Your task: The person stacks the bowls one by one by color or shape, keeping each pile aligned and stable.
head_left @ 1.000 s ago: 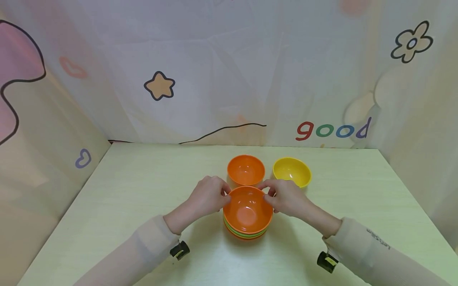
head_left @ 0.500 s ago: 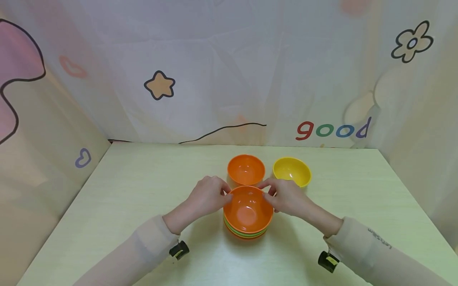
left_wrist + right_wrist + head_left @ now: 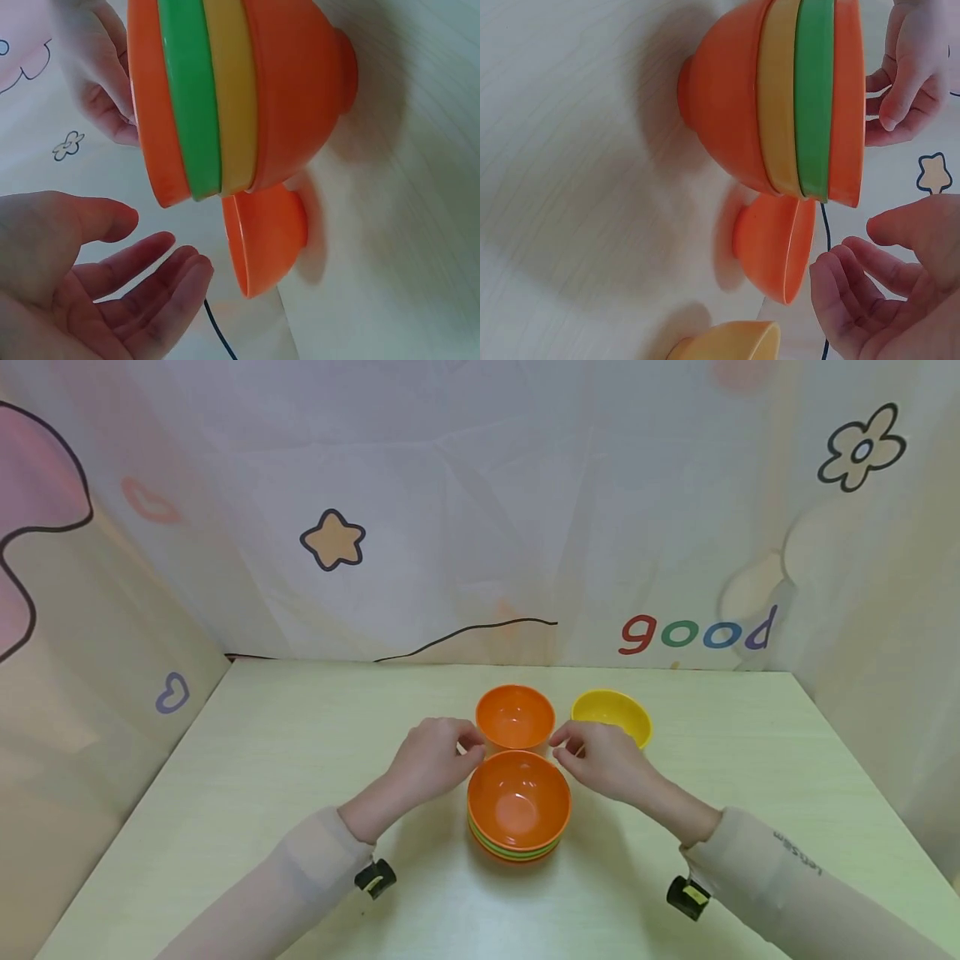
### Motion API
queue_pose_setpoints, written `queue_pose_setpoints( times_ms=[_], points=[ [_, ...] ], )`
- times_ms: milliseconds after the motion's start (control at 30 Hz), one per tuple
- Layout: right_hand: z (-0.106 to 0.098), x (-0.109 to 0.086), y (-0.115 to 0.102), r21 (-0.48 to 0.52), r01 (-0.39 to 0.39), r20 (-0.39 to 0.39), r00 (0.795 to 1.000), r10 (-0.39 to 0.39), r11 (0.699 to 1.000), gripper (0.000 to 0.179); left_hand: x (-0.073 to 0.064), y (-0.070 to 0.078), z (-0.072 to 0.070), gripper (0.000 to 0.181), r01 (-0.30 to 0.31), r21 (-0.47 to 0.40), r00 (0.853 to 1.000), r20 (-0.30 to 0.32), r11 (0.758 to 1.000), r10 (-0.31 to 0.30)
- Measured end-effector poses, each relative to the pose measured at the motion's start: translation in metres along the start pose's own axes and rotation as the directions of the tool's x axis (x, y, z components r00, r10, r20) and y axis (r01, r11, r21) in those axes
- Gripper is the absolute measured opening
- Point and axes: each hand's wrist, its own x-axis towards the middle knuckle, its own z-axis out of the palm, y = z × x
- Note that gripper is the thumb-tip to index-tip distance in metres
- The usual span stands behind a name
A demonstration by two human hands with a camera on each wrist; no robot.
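Observation:
A stack of nested bowls stands on the table, with an orange bowl (image 3: 519,802) on top. Below it the wrist views show a green bowl (image 3: 191,97), a yellow bowl (image 3: 231,97) and another orange bowl (image 3: 727,97) at the bottom. My left hand (image 3: 437,758) hovers just off the stack's upper left rim, fingers loosely bent with nothing between them. Off the upper right rim is my right hand (image 3: 603,760), likewise apart from the bowls and holding nothing. In the left wrist view a gap shows between the left fingertips (image 3: 196,266) and the stack.
Right behind the stack sits a single orange bowl (image 3: 515,717). A yellow bowl (image 3: 611,714) stands to its right, partly hidden by the right hand in the head view. A printed cloth (image 3: 450,527) hangs behind the pale table (image 3: 315,718).
Both hands have let go of the top orange bowl's rim and moved slightly up and away from it. The stack stays in the same place.

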Motion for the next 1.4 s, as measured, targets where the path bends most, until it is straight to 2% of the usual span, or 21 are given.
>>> queue_pose_setpoints(
  times_ms=[267,567,733,967,1400],
  points=[
    [-0.005,0.007,0.011,-0.037,-0.009,-0.014,1.0,0.008,0.999,0.013,0.007,-0.009,0.002,0.01,-0.016,-0.022,1.0,-0.02,1.0,0.016],
    [-0.018,0.018,0.036,-0.105,-0.03,-0.083,0.996,0.021,0.994,0.014,0.013,-0.019,0.004,0.011,-0.017,-0.026,1.0,-0.014,1.0,0.017],
    [-0.025,0.023,0.051,-0.111,-0.077,-0.083,0.994,0.068,0.991,0.019,0.013,-0.021,0.005,0.013,0.006,-0.047,1.0,0.008,0.999,-0.005],
    [-0.034,0.028,0.068,-0.133,-0.132,-0.099,0.988,0.119,0.982,0.023,0.014,-0.023,0.007,0.014,0.006,-0.041,1.0,0.013,0.999,-0.006],
    [-0.041,0.039,0.096,-0.135,-0.265,-0.134,0.96,0.247,0.955,0.023,0.013,-0.024,0.005,0.014,0.002,-0.039,1.0,0.017,0.999,-0.002]
  ],
)
